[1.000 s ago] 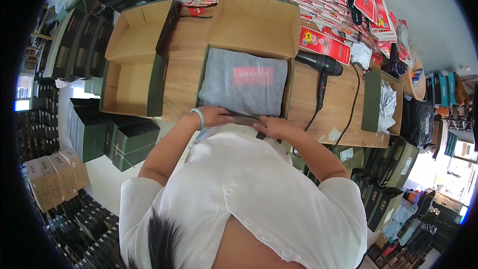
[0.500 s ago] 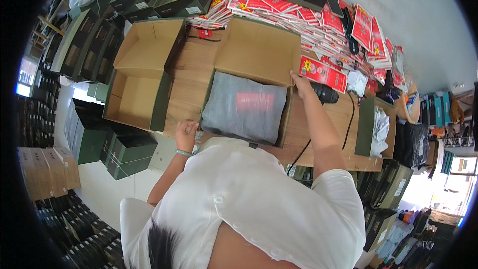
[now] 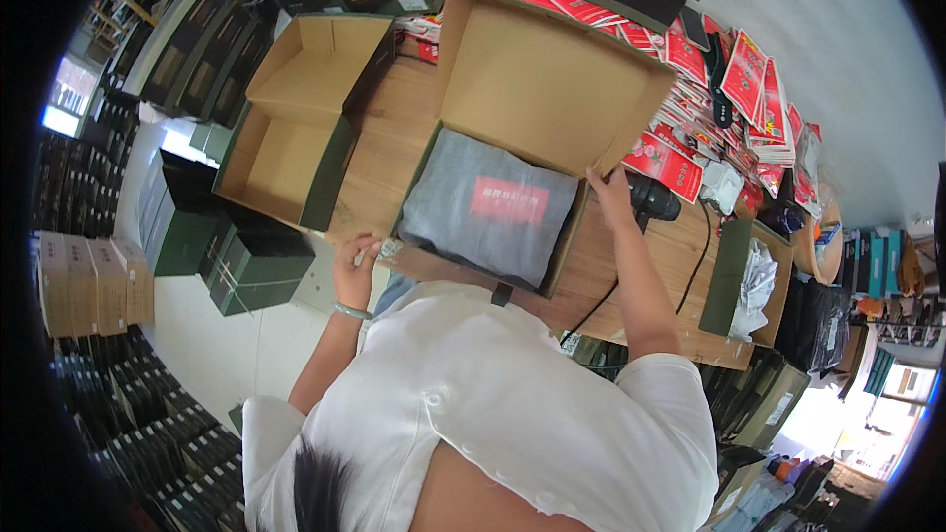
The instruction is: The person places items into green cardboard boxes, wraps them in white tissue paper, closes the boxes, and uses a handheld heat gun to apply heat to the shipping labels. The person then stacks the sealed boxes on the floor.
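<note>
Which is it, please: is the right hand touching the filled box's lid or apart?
Touching: the head view shows the right hand meeting the lid at its lower right corner.

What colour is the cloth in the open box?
Grey cloth, red patch; head view shows it best.

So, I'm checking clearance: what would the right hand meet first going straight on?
Likely the raised lid of the box holding the grey packet; the right hand seems to touch the lid's corner.
</note>
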Demonstrator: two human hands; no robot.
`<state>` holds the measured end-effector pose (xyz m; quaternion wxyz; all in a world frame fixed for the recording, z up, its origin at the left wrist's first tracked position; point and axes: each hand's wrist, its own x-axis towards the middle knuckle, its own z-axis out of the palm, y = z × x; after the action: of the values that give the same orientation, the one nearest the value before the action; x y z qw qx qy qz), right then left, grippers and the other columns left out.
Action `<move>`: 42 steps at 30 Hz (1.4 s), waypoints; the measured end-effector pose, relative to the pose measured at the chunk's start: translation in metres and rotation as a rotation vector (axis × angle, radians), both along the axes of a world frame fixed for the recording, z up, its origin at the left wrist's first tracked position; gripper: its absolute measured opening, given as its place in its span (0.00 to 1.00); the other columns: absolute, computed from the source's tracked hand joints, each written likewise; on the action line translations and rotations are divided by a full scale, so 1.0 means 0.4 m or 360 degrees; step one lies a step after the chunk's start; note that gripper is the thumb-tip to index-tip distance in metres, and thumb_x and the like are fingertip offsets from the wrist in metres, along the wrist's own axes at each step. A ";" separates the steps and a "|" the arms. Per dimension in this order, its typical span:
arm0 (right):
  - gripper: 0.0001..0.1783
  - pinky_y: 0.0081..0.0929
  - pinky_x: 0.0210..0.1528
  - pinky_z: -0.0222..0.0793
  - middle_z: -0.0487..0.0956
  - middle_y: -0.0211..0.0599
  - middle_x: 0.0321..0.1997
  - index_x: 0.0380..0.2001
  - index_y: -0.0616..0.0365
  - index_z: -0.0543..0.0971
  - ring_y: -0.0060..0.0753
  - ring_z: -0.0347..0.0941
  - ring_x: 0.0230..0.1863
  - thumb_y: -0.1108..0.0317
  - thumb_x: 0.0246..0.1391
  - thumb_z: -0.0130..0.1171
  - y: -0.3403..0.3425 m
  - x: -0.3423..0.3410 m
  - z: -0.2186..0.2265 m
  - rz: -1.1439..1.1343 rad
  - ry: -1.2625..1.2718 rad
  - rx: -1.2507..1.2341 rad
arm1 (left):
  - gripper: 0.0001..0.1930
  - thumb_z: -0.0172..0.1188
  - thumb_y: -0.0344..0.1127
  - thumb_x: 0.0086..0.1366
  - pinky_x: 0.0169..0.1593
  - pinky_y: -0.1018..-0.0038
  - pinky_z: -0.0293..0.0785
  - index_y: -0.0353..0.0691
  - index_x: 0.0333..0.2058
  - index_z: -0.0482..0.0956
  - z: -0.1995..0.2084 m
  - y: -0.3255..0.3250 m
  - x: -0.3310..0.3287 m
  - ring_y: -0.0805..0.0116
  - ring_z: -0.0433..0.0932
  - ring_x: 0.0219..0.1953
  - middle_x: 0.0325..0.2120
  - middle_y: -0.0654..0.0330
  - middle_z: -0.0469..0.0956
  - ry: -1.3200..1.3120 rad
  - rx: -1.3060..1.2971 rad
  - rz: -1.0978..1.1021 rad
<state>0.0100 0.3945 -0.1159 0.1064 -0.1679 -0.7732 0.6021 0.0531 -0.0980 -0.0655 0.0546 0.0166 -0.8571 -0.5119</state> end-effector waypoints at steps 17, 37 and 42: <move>0.38 0.67 0.69 0.39 0.52 0.46 0.73 0.68 0.33 0.60 0.58 0.48 0.72 0.48 0.55 0.60 -0.479 0.307 0.212 0.0696 -0.0284 0.1451 | 0.08 0.64 0.27 0.58 0.50 0.69 0.71 0.37 0.38 0.84 0.452 0.121 -0.085 0.59 0.75 0.46 0.46 0.51 0.76 0.0614 0.0126 -0.0777; 0.20 0.35 0.41 0.71 0.71 0.36 0.41 0.30 0.52 0.71 0.40 0.77 0.43 0.84 0.39 0.70 -0.728 0.330 0.810 0.0205 0.1166 0.0420 | 0.13 0.69 0.26 0.49 0.40 0.71 0.66 0.47 0.35 0.85 0.668 0.154 -0.196 0.66 0.73 0.34 0.33 0.64 0.74 0.0992 0.0731 -0.2296; 0.24 0.29 0.30 0.67 0.69 0.30 0.39 0.25 0.49 0.67 0.34 0.78 0.39 0.83 0.36 0.73 -0.773 0.354 0.818 0.0123 0.1329 0.0671 | 0.11 0.70 0.29 0.50 0.37 0.71 0.66 0.47 0.35 0.85 0.683 0.172 -0.205 0.66 0.72 0.32 0.32 0.64 0.74 0.0998 0.0771 -0.2599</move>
<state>0.1515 0.0852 0.2112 0.4177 0.1431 -0.7754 0.4514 -0.0289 -0.0292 0.2078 -0.0994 -0.7254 -0.4169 -0.5386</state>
